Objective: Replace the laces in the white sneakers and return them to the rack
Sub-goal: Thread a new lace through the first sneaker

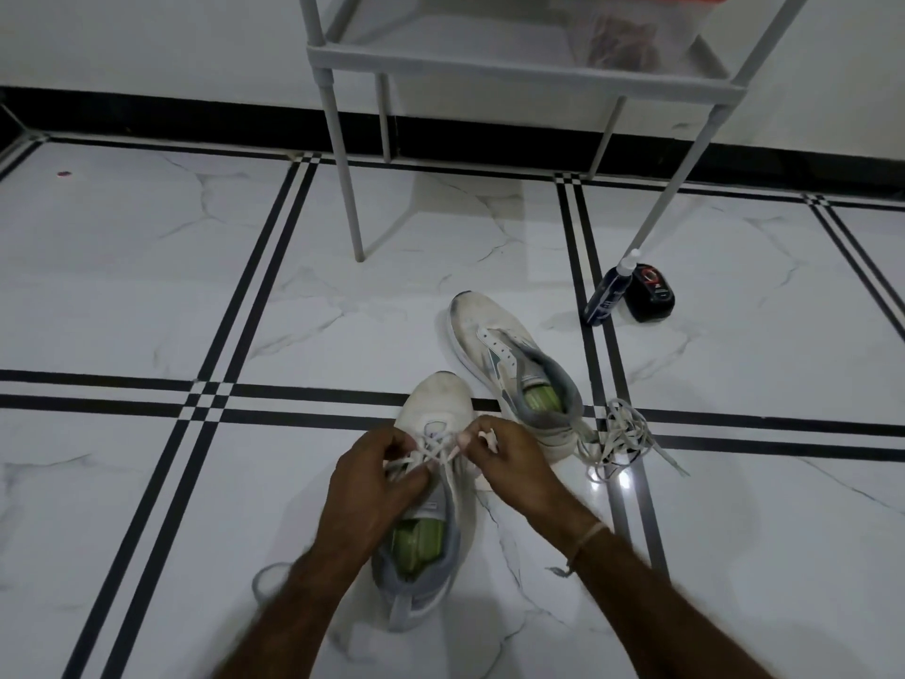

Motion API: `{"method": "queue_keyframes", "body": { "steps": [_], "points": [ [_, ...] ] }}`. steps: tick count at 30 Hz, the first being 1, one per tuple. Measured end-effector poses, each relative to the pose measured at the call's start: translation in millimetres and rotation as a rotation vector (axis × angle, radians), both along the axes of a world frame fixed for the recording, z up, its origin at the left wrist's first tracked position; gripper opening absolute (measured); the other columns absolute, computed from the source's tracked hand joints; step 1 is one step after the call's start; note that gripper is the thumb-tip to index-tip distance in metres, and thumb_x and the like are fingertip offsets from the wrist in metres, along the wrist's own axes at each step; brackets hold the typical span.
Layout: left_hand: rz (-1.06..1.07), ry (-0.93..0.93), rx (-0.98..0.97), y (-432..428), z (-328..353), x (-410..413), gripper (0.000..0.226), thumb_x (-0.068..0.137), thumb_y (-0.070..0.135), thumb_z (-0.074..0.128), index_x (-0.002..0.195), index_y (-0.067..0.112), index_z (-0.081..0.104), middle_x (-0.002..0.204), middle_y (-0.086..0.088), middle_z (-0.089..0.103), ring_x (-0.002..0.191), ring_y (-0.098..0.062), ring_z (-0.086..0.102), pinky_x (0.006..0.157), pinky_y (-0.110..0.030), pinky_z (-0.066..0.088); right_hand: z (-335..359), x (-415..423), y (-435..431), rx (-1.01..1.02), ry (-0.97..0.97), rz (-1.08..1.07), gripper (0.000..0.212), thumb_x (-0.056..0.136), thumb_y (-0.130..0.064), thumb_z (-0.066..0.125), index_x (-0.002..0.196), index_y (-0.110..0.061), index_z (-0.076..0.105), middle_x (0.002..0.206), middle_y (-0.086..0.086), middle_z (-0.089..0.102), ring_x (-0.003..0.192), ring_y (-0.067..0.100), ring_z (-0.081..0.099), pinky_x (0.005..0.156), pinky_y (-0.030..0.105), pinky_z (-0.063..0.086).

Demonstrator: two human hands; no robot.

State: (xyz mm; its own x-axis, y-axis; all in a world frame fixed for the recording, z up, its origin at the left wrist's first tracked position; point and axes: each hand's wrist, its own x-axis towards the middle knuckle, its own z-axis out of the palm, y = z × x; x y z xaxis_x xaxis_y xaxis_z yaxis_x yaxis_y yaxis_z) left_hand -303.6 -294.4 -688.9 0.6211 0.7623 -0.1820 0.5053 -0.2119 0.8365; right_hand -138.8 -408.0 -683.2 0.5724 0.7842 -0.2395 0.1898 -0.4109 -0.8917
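Note:
A white sneaker (440, 399) with a grey collar and green insole lies on the floor in front of me, toe pointing away. My left hand (372, 482) and my right hand (509, 463) sit over its eyelets, each pinching a strand of the white lace (431, 455) that crosses between them. A second white sneaker (494, 345) lies just beyond to the right, its eyelets bare of lace. A loose tangle of white lace (622, 433) rests on the floor beside that shoe's heel. The grey rack (529, 61) stands at the back.
A dark blue bottle (607, 294) and a black tin (654, 294) sit on the floor near the rack's right leg (666, 198). A clear bag (636, 31) lies on the rack's lower shelf. The floor is white marble tile with black stripes; a black skirting runs along the wall.

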Motion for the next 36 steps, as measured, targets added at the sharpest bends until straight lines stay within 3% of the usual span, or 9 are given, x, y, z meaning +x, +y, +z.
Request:
{"method": "queue_keyframes", "body": {
  "steps": [4, 6, 8, 12, 15, 20, 24, 30, 36],
  "points": [
    [-0.020, -0.047, -0.091, 1.2, 3.5, -6.6, 0.040, 0.072, 0.038, 0.088, 0.103, 0.028, 0.064, 0.100, 0.019, 0.066, 0.096, 0.001, 0.062, 0.080, -0.022, 0.057, 30.2, 14.9, -2.4, -0.044, 0.354, -0.102, 0.034, 0.104, -0.022, 0.055, 0.137, -0.016, 0.049, 0.126, 0.004, 0.057, 0.111, 0.014, 0.054, 0.090, 0.027, 0.044],
    [-0.011, -0.072, -0.107, -0.2, 5.1, -8.6, 0.037, 0.073, 0.032, 0.089, 0.098, 0.026, 0.063, 0.096, 0.021, 0.065, 0.096, 0.005, 0.061, 0.076, -0.021, 0.056, 33.9, 26.2, -1.2, 0.018, 0.039, -0.130, 0.028, 0.105, -0.009, 0.046, 0.130, -0.005, 0.055, 0.116, 0.016, 0.061, 0.099, 0.017, 0.056, 0.091, 0.034, 0.050],
    [-0.003, -0.067, -0.048, 0.3, 4.2, -11.8, 0.034, 0.072, 0.038, 0.088, 0.093, 0.027, 0.063, 0.096, 0.021, 0.064, 0.098, 0.001, 0.060, 0.077, -0.023, 0.055, 27.7, 27.3, 4.9, 0.063, -0.229, -0.076, 0.031, 0.101, 0.000, 0.042, 0.124, -0.002, 0.063, 0.100, 0.016, 0.071, 0.081, 0.010, 0.063, 0.074, 0.034, 0.057],
    [0.001, 0.022, 0.190, -2.3, 2.5, -13.7, 0.022, 0.075, 0.052, 0.078, 0.079, 0.034, 0.065, 0.084, 0.020, 0.064, 0.086, -0.004, 0.058, 0.071, -0.024, 0.050, 24.6, 7.8, 10.2, 0.086, -0.316, 0.101, 0.016, 0.103, -0.004, 0.047, 0.104, -0.014, 0.060, 0.069, 0.001, 0.068, 0.059, 0.003, 0.060, 0.054, 0.016, 0.043],
    [0.030, 0.004, 0.130, -1.6, 4.0, -13.3, 0.016, 0.087, 0.035, 0.075, 0.074, 0.027, 0.072, 0.069, 0.014, 0.069, 0.070, -0.006, 0.064, 0.068, -0.028, 0.054, 13.3, -6.5, 10.2, 0.156, -0.233, 0.122, 0.011, 0.101, -0.012, 0.058, 0.090, -0.014, 0.062, 0.068, -0.002, 0.070, 0.065, 0.008, 0.068, 0.062, 0.025, 0.054],
    [0.125, -0.089, -0.030, 0.3, 3.7, -17.2, 0.023, 0.094, 0.033, 0.068, 0.074, 0.022, 0.073, 0.067, 0.004, 0.072, 0.066, -0.015, 0.070, 0.069, -0.044, 0.060, 0.7, -17.2, 10.3, 0.113, -0.058, 0.104, 0.010, 0.086, 0.000, 0.075, 0.091, -0.008, 0.077, 0.078, -0.004, 0.076, 0.074, 0.003, 0.072, 0.069, 0.013, 0.053],
    [0.042, -0.085, -0.052, -4.2, 5.5, -19.8, 0.015, 0.080, 0.034, 0.083, 0.084, 0.024, 0.073, 0.079, 0.008, 0.072, 0.076, -0.012, 0.066, 0.068, -0.026, 0.058, -2.6, -20.4, 13.9, 0.114, -0.131, 0.071, 0.006, 0.086, -0.010, 0.076, 0.086, -0.016, 0.079, 0.075, -0.008, 0.075, 0.072, 0.006, 0.071, 0.070, 0.022, 0.058],
    [-0.003, -0.042, -0.049, 11.3, 4.8, -24.0, 0.007, 0.087, 0.018, 0.077, 0.086, 0.024, 0.080, 0.077, 0.014, 0.075, 0.076, -0.004, 0.071, 0.072, -0.018, 0.054, -9.3, -24.0, 14.1, 0.117, -0.197, 0.037, 0.007, 0.080, -0.015, 0.085, 0.084, -0.016, 0.080, 0.079, -0.012, 0.070, 0.075, -0.001, 0.066, 0.069, 0.008, 0.046],
    [0.047, -0.114, -0.188, 6.0, 4.4, -18.1, 0.011, 0.092, 0.014, 0.072, 0.092, 0.020, 0.080, 0.081, 0.003, 0.078, 0.078, -0.015, 0.074, 0.078, -0.039, 0.062, -8.8, -28.3, 22.5, 0.018, -0.237, 0.080, 0.003, 0.083, -0.021, 0.082, 0.082, -0.020, 0.079, 0.079, -0.006, 0.077, 0.074, 0.006, 0.071, 0.075, 0.033, 0.059]
  ]
}}
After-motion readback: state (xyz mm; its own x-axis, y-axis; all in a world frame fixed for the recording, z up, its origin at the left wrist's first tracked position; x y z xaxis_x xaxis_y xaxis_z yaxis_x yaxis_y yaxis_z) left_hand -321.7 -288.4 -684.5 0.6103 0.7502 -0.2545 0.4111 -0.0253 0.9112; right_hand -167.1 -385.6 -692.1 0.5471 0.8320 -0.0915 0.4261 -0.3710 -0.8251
